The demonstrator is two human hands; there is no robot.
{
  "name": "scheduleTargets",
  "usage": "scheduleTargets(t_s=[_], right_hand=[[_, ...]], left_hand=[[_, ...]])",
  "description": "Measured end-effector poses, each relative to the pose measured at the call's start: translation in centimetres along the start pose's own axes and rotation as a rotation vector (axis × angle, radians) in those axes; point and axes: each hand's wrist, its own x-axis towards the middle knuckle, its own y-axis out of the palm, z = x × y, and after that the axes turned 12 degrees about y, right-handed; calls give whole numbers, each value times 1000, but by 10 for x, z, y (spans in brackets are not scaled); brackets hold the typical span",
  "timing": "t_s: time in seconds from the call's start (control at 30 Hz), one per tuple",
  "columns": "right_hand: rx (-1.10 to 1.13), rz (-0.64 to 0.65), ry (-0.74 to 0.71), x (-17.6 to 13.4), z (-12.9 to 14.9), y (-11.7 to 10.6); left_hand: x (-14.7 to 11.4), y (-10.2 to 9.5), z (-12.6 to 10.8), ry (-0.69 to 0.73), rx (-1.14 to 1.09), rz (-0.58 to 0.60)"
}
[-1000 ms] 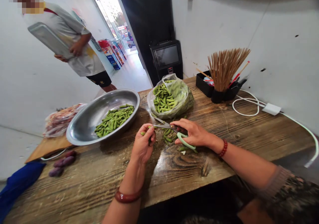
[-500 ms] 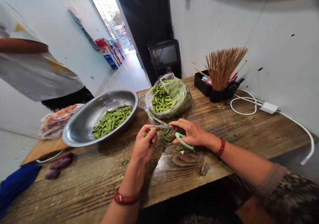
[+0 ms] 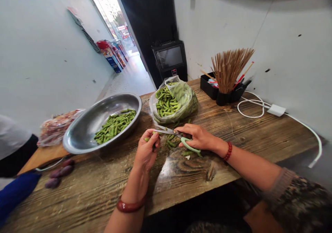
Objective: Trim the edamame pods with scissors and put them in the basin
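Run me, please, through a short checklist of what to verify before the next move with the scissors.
1. Scissors held in the right hand: ok.
2. Blades apart: ok, slightly open.
3. Green pod held in the left hand: ok.
4. Left fingertips clear of the blades: cannot tell; they sit right by the blade tips.
5. Tabletop under the scissors free of loose pods: not ok, several lie there.
6. Mouth of the plastic bag open: ok, pods show inside.

The head-worn camera looks forward and down, close above the brown wooden counter (image 3: 103, 188), bright doorway (image 3: 111, 17) at eleven o'clock.
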Motion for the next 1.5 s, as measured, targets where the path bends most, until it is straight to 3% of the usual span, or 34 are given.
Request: scheduleTargets(t_s=[0.27, 0.4, 0.5, 0.6, 0.77, 1.07, 1.13, 1.23, 1.33, 1.5], right_hand=[[-43, 4, 7, 1, -1, -2], [9, -35, 44, 3, -2, -6], [29, -73, 91, 5, -3, -8], [37, -80, 97, 6, -3, -9], [19, -59, 79, 5, -3, -8], [6, -71, 77, 6, -6, -5], [7, -72, 77, 6, -6, -5], [34, -80, 88, 6, -5, -5], [60, -83, 104, 5, -4, -5], [80, -90, 118, 5, -3, -4]], left_hand=[[8, -8, -2, 32, -53, -57], [11, -12, -7, -51, -97, -103], [9, -11, -7, -100, -53, -52], [5, -6, -1, -50, 197, 86], [1, 0, 16, 258, 717, 311], [-3, 0, 20, 349, 1148, 497], [-1, -1, 17, 369, 1082, 466], [3, -3, 10, 362, 841, 326], [2, -4, 2, 216, 567, 165], [-4, -2, -5, -30, 154, 174]])
